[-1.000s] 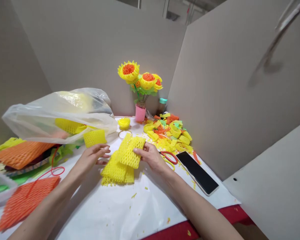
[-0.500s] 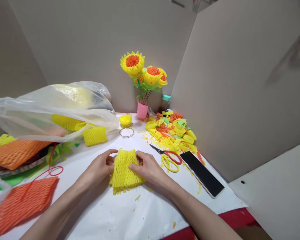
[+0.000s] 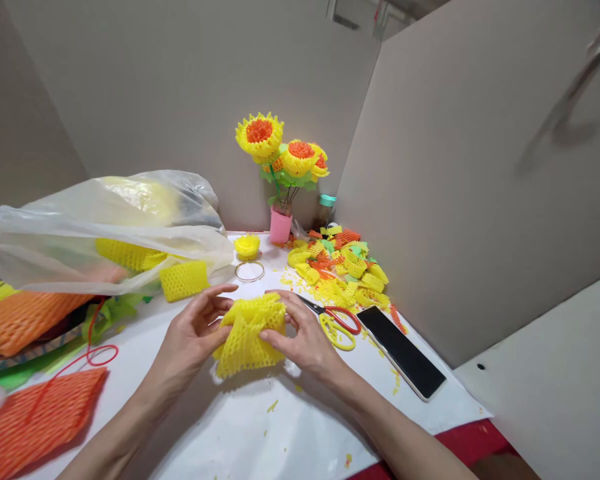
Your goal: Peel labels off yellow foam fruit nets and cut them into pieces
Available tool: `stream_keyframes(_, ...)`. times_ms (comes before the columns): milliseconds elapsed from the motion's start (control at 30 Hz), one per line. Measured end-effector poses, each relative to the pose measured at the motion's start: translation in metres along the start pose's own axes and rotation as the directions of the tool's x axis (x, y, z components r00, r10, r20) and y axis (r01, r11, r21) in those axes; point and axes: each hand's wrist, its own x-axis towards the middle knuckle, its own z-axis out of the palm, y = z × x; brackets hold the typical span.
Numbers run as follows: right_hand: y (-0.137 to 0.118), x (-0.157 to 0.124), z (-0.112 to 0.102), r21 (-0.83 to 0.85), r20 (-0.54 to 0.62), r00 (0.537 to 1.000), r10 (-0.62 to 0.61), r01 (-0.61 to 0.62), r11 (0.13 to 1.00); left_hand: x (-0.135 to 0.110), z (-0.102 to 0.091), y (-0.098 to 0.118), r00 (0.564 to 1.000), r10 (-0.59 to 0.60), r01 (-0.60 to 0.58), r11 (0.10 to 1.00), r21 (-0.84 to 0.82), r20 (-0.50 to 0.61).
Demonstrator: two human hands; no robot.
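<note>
Between my two hands is a piece of yellow foam fruit netting (image 3: 250,337), bunched and folded, its lower edge flaring just above the white table cover. My left hand (image 3: 200,327) grips its left side between thumb and fingers. On the other side, my right hand (image 3: 300,330) holds it with the thumb in front and the fingers behind. Past the hands sit a small yellow netting cup (image 3: 247,247) and a thin ring (image 3: 249,271). Scissors (image 3: 337,322) with red and yellow handles lie right beside my right hand, their blade tips partly hidden by it.
A black-screened phone (image 3: 401,352) lies at the right. Behind are netting scraps (image 3: 353,267) and a pink vase (image 3: 281,225) of netting flowers (image 3: 300,157). A plastic bag (image 3: 105,230), a yellow netting tube (image 3: 184,280) and orange netting sheets (image 3: 43,417) occupy the left.
The netting has gone from a tall, skirt-like shape to a shorter, more crumpled one, raised slightly. My left hand has moved its thumb onto the front. The view has shifted a little.
</note>
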Motion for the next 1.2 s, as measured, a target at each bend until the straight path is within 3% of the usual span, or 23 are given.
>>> stream_keyframes(333,-0.014,-0.004,0.003,0.076,-0.159,0.981,-0.110,0.123,0.990,-0.011,0.013,0.020,0.993,-0.015,-0.008,0.981,-0.193,-0.120)
stream_keyframes(567,-0.010,-0.003,0.003,0.239,-0.213,0.977,-0.013,0.065,0.969,-0.017,0.020,0.026,0.989,-0.146,0.145,0.948,-0.282,0.017)
stream_keyframes(667,-0.009,0.000,-0.001,0.385,-0.175,0.978,0.111,-0.036,0.922,-0.018,0.022,0.028,0.986,-0.154,0.167,0.942,-0.289,0.068)
stream_keyframes(867,-0.010,0.004,-0.007,0.648,-0.026,0.959,0.283,-0.199,0.735,-0.013,0.017,0.027,0.988,-0.113,0.129,0.978,-0.164,0.105)
stream_keyframes(1033,-0.009,0.004,-0.008,0.727,0.031,0.938,0.346,-0.258,0.636,-0.007,0.014,0.014,0.995,-0.041,0.045,0.998,-0.034,0.092)
stream_keyframes(1200,-0.010,0.004,-0.009,0.747,0.084,0.925,0.370,-0.304,0.591,-0.004,0.011,0.009,0.998,0.021,-0.021,1.000,0.011,0.058)
